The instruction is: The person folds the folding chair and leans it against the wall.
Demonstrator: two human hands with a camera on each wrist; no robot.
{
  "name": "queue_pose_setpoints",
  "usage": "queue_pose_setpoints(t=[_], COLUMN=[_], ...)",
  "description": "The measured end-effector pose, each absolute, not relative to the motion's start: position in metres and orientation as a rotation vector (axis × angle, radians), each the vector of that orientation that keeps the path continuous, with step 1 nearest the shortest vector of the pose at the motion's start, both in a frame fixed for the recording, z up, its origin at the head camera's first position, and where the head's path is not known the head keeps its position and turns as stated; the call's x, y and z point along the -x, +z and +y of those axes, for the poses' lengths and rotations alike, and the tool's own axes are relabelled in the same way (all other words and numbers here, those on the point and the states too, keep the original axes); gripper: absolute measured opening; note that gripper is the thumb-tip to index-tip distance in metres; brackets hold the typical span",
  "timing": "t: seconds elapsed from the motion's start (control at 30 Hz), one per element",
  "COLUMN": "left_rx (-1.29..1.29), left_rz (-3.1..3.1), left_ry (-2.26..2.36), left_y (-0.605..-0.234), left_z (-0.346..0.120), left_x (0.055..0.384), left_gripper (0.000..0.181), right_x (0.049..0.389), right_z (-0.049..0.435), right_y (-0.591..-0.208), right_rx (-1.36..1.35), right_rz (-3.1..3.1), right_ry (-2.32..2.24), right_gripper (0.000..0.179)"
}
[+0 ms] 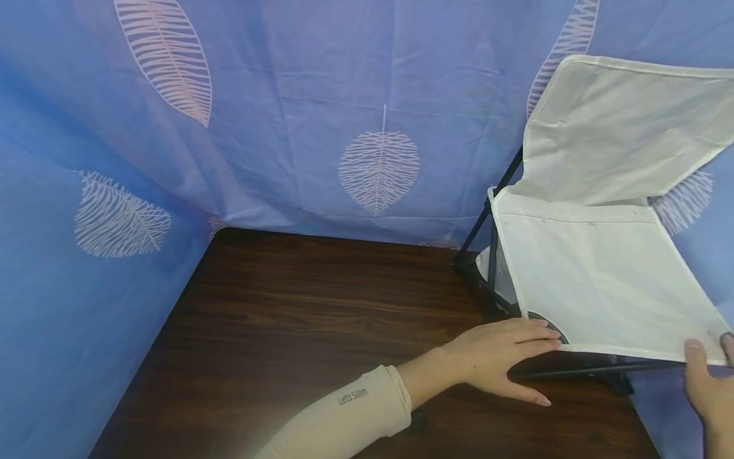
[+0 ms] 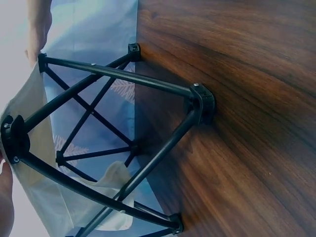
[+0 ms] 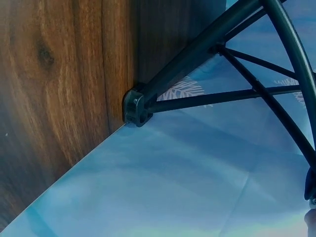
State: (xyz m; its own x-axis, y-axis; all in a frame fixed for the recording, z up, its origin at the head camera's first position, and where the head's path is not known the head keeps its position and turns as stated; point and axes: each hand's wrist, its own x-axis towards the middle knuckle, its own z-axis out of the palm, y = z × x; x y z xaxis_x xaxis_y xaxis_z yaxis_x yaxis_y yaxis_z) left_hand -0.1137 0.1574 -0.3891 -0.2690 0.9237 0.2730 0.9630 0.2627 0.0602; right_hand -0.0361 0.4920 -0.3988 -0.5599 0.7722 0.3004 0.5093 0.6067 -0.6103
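Note:
A folding chair with a white fabric seat (image 1: 590, 274) and white backrest (image 1: 625, 127) stands unfolded at the right. Under the fabric runs a black tube frame (image 2: 143, 79) with crossed legs. My left hand (image 1: 499, 357) rests on the seat's front left corner, fingers fairly straight and thumb spread apart. At the front right corner my right hand (image 1: 711, 389) touches the fabric with its thumb and a finger; the frame edge cuts off the rest. A black corner joint (image 2: 15, 138) sits beside the left hand in the left wrist view.
The chair's feet (image 3: 136, 106) stand on a dark wood-grain table (image 1: 298, 319), one close to its right edge. Blue cloth (image 1: 321, 76) with white leaf prints hangs behind and at both sides. A loose white flap (image 2: 113, 192) hangs among the legs.

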Motion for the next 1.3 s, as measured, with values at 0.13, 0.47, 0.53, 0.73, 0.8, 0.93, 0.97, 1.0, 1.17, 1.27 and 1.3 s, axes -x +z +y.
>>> queue_pose_setpoints(t=[0.13, 0.47, 0.53, 0.73, 0.8, 0.93, 0.97, 1.0, 1.17, 1.27, 1.3], left_rx=[1.758, 1.729, 1.727, 1.699, 1.686, 1.671, 1.670, 1.669, 1.666, 1.646, 1.635], left_rz=[-2.359, -2.371, -2.360, -2.326, -2.302, -2.264, -2.256, -2.253, -2.224, -2.198, -2.183], left_ry=[-0.327, -0.355, -0.358, -0.391, -0.410, -0.435, -0.442, -0.446, -0.508, -0.539, -0.546], left_y=[-0.390, -0.392, -0.392, -0.395, -0.396, -0.399, -0.399, -0.400, -0.403, -0.406, -0.407], left_z=[0.154, 0.145, 0.142, 0.133, 0.130, 0.123, 0.121, 0.120, 0.117, 0.115, 0.114], left_x=[0.113, 0.112, 0.113, 0.112, 0.111, 0.110, 0.110, 0.110, 0.110, 0.109, 0.108], left_gripper=[0.086, 0.084, 0.085, 0.085, 0.084, 0.082, 0.081, 0.081, 0.078, 0.076, 0.074], right_x=[0.036, 0.040, 0.040, 0.039, 0.039, 0.039, 0.039, 0.039, 0.040, 0.039, 0.038], right_z=[0.491, 0.483, 0.482, 0.479, 0.478, 0.477, 0.476, 0.476, 0.475, 0.475, 0.474], right_y=[-0.400, -0.401, -0.401, -0.403, -0.405, -0.409, -0.410, -0.411, -0.415, -0.416, -0.417], right_rx=[1.047, 1.086, 1.055, 0.930, 0.872, 0.800, 0.795, 0.778, 0.655, 0.634, 0.626], right_rz=[-2.302, -2.315, -2.314, -2.273, -2.246, -2.212, -2.202, -2.184, -2.053, -2.034, -2.039], right_ry=[0.606, 0.609, 0.590, 0.600, 0.600, 0.568, 0.577, 0.582, 0.660, 0.673, 0.672], right_gripper=[0.062, 0.062, 0.062, 0.059, 0.057, 0.056, 0.056, 0.055, 0.045, 0.043, 0.043])
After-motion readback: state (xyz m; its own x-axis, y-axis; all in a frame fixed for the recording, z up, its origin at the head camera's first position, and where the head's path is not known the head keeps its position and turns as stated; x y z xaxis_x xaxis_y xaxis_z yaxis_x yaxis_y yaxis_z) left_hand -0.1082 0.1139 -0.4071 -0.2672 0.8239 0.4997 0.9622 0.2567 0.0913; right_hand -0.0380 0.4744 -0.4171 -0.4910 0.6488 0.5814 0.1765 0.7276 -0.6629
